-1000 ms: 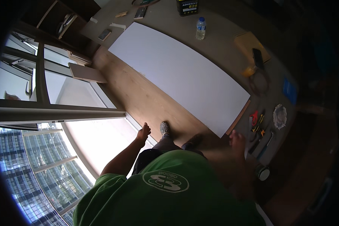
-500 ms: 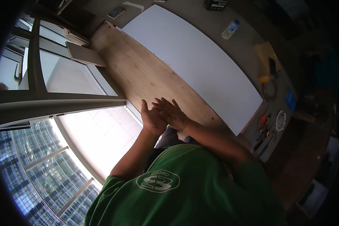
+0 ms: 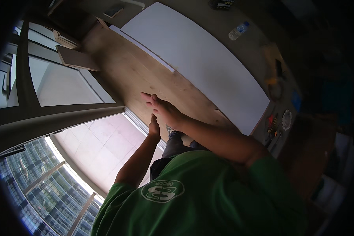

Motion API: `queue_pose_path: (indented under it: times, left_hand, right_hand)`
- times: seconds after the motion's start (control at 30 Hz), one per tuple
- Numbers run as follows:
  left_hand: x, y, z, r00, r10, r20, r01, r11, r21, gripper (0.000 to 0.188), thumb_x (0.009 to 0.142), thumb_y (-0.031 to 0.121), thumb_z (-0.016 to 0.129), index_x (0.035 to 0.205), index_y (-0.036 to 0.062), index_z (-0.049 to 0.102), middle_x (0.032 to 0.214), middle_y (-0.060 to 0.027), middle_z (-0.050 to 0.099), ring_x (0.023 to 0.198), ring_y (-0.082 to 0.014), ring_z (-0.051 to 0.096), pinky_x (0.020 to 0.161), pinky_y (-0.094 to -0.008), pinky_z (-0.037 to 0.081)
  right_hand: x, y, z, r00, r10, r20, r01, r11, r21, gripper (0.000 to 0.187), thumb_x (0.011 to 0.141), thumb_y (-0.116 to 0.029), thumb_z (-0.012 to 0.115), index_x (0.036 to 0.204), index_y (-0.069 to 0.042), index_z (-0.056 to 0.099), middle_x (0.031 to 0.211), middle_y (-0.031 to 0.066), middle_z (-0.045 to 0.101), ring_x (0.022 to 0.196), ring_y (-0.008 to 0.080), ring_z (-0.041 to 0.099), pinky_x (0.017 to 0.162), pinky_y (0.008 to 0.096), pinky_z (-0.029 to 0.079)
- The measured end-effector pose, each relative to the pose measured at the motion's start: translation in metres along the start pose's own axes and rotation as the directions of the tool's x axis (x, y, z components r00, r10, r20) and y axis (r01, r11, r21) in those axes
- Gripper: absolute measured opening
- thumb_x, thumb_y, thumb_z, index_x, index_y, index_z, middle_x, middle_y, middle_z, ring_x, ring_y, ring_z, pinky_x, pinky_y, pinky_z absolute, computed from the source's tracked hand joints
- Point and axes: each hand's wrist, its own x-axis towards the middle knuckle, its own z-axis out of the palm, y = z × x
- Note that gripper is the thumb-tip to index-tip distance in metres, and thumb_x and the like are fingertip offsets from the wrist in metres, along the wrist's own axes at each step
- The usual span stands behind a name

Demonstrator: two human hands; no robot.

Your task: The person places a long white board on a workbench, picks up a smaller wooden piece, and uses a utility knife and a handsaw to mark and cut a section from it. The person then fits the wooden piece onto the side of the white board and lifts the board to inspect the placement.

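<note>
In the head view, you are holding both hands out in front of your body, over the wooden floor [image 3: 133,74]. Your right hand [image 3: 168,113] is reaching toward the upper left with its fingers loosely extended, opening wide and gripping nothing. Your left hand [image 3: 154,126] is pointing upward just beside it, showing its edge to the camera, its fingers stretching out with nothing visible in them; I cannot tell whether the two are touching.

The long white panel [image 3: 200,59] is lying on the table [image 3: 246,49], beyond your hands and to their right, apart from both. Its long axis is running diagonally, one short end pointing to the upper left, the other facing the hand tools [image 3: 272,124] at the lower right. A narrow white strip [image 3: 141,48] is running alongside its left edge.

Your green shirt [image 3: 224,192] is carrying a pale oval emblem [image 3: 163,191] with lettering. The blue-capped bottle [image 3: 238,31] is wearing a label too small to read, and the dark tin [image 3: 222,4] is showing yellowish print at the top edge
</note>
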Motion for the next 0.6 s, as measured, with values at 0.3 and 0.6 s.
queue_pose_path:
  times: [0.3,0.6]
  left_hand:
    - [-0.043,0.152,0.054,0.868,0.492,-0.069,-0.491,0.829,-0.268,0.085,0.101,0.065,0.038,0.163,0.0099,0.017,0.170,-0.0131,0.012,0.158,-0.0303,0.004,0.126,-0.0523,0.005]
    - [0.050,0.043,0.136,0.642,0.489,0.590,-0.729,0.154,0.667,0.053,0.083,-0.001,0.058,0.135,0.0035,0.051,0.159,-0.0237,0.033,0.146,-0.0417,0.035,0.121,-0.0516,0.031]
  right_hand:
    - [-0.091,0.109,-0.184,0.854,0.248,-0.457,-0.486,0.066,-0.872,0.055,0.104,-0.050,0.047,0.115,-0.002,0.072,0.132,0.0201,0.065,0.122,0.0355,0.063,0.105,0.0530,0.044]
    - [-0.112,0.000,-0.350,0.560,-0.620,-0.549,-0.369,0.407,-0.836,0.046,0.099,-0.024,0.064,0.140,-0.005,0.053,0.126,0.0200,0.058,0.117,0.0336,0.058,0.100,0.0433,0.049]
